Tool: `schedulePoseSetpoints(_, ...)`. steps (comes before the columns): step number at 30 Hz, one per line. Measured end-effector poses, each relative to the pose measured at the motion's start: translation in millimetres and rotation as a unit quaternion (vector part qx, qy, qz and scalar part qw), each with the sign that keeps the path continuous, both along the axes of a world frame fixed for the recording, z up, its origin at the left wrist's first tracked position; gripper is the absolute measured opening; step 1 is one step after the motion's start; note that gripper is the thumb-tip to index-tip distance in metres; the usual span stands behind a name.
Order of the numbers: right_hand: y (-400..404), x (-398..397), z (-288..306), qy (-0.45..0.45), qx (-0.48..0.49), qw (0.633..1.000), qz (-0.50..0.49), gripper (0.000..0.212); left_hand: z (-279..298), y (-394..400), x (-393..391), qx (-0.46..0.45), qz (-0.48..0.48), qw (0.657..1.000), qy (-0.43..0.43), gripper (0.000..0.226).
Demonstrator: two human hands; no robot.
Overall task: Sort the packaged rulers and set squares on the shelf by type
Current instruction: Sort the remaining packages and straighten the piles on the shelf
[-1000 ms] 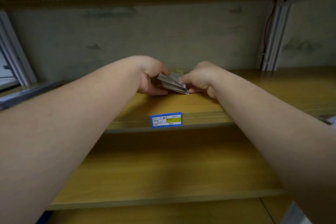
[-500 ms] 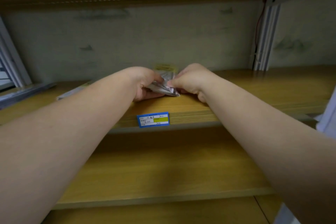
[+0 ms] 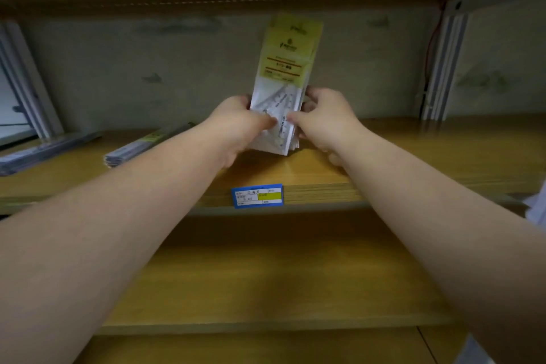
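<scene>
On the upper shelf, above a blue-and-yellow price label fixed to its front edge, a stack of packaged set squares is held upright, tilted slightly to the right, with its lower edge just at the board. The packs are seen as clear plastic sleeves with pale yellow header cards at the top; a transparent triangular set square with printed graduations is visible through the front sleeve. Dark print and red lines are carried on the header, but the words are too blurred to be read; the handwriting on the price label cannot be made out either. The stack is gripped from both sides: the left hand and the right hand are curled round its edges, thumbs pressed on the front. Further left, two bundles of packaged rulers are laid flat on the same shelf.
</scene>
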State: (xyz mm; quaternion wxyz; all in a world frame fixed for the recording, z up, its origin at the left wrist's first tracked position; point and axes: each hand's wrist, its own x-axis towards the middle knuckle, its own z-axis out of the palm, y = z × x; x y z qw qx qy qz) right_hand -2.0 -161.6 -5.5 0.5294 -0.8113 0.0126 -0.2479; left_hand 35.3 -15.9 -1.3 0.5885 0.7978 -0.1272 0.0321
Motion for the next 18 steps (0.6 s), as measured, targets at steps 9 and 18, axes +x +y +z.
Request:
schedulePoseSetpoints(9, 6, -3, 7, -0.046, -0.213, 0.976, -0.030, 0.046, -10, 5, 4, 0.040, -0.036, 0.994, -0.091, 0.042)
schedulePoseSetpoints(18, 5, 5, -2, -0.006, -0.210, 0.978, -0.007, 0.056, -7, 9, 5, 0.047, -0.052, 0.994, -0.087, 0.038)
